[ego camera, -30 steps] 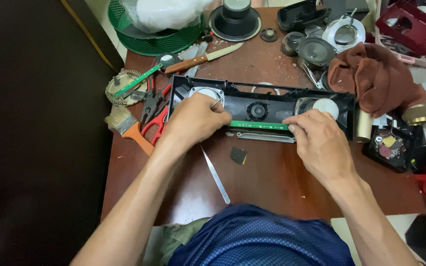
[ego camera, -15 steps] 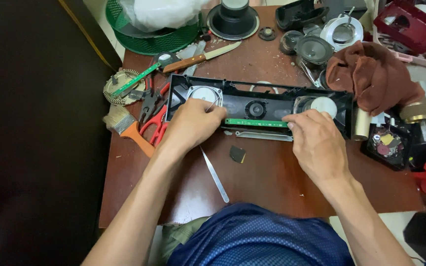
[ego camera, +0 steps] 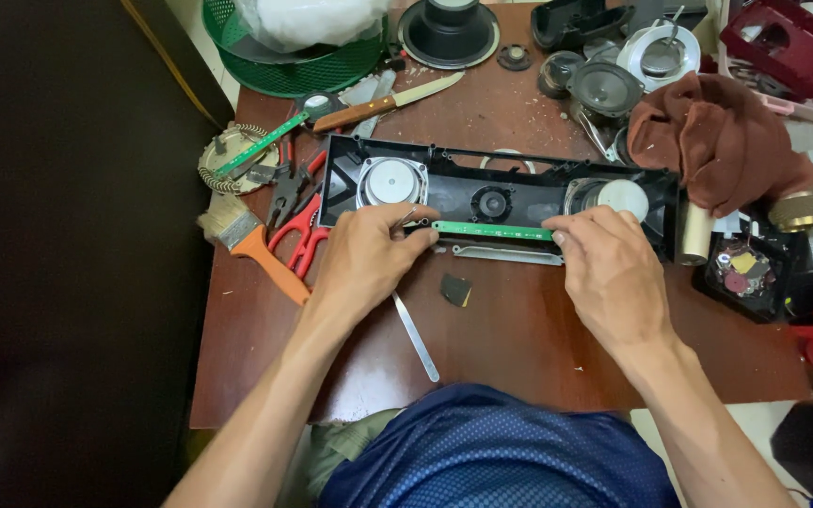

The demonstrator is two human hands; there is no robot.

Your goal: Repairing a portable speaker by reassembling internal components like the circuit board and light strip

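Across the middle of the bench point(ego camera: 519, 348), toward its far edge: one long black plastic speaker housing point(ego camera: 501, 193), open side up, two round drivers seated at its ends. Along its near rim, one narrow green circuit strip point(ego camera: 493, 230); my left hand point(ego camera: 364, 268) pinches its left end, my right hand point(ego camera: 609, 273) its right end, each grip narrow and closed on the strip, which I judge keeps it level. Below it, a thin grey metal bar point(ego camera: 508, 254). Left edge: red-handled pliers point(ego camera: 298, 230), orange-handled brush point(ego camera: 251, 246). Far right: crumpled brown cloth point(ego camera: 722, 141).
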